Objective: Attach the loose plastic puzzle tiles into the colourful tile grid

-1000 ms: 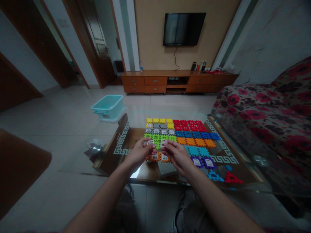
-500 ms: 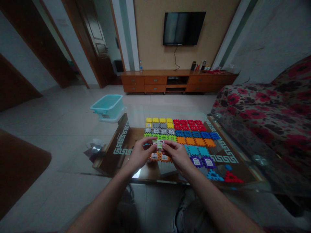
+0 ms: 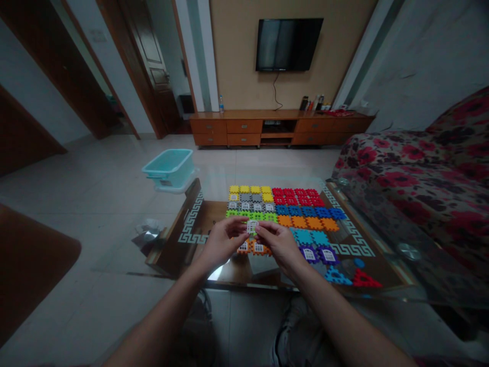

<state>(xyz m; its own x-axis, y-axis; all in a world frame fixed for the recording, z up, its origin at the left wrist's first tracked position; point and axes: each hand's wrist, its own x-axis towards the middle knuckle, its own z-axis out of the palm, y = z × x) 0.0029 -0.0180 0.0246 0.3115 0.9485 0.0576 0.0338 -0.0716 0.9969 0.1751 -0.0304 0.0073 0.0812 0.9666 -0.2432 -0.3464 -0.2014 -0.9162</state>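
The bench [image 3: 267, 278] has a clear glass top, glossy enough to throw pale reflections, over a brown wooden frame with a light key-pattern border. On it lie interlocking plastic tiles [image 3: 301, 209] in bright yellow, red, blue, orange and green, smooth with a dull sheen; the small green tile [image 3: 251, 226] pinched between both hands looks like the same moulded plastic, with a white window inset. The turquoise basin [image 3: 170, 167] is smooth plastic. The sofa [image 3: 420, 168] wears a matt floral cloth. The floor [image 3: 95, 204] is polished pale tile. The TV cabinet [image 3: 280, 127] is varnished wood.
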